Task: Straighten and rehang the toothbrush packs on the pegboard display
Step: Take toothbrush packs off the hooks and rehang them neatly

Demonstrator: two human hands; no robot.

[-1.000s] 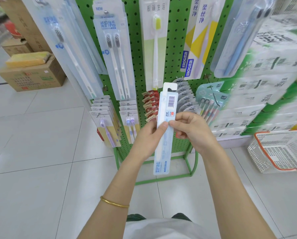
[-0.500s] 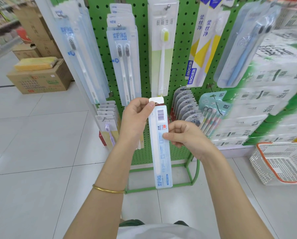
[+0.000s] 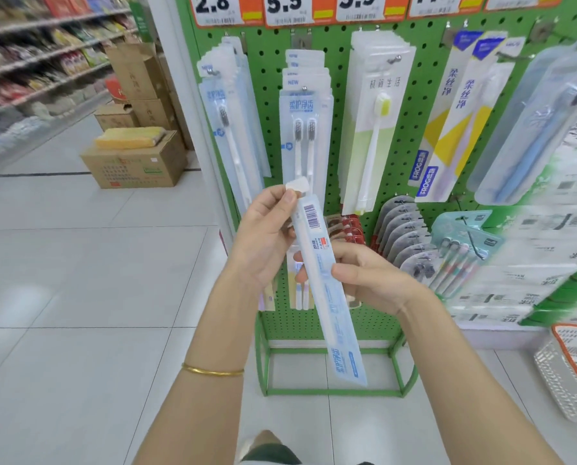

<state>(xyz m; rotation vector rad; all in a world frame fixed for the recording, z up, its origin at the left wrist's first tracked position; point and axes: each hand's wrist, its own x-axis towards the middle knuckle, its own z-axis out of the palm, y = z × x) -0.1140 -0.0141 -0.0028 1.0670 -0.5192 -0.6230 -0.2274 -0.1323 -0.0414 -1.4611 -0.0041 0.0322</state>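
The left hand [image 3: 263, 239] pinches the white hang tab [image 3: 297, 185] at the top of a toothbrush pack [image 3: 335, 330]. The right hand [image 3: 371, 280] grips its middle between thumb and fingers, probably to steady the long, floppy sleeve and aim the tab at a hook. The pack is off the pegboard [image 3: 428, 95], tilted just in front of it. A cardboard box [image 3: 136, 169] on the floor carries a yellow bundle [image 3: 129, 137]; the contents of the basket [image 3: 568, 374] cannot be seen.

Two hands [image 3: 263, 239] [image 3: 374, 280], one held pack [image 3: 330, 310]
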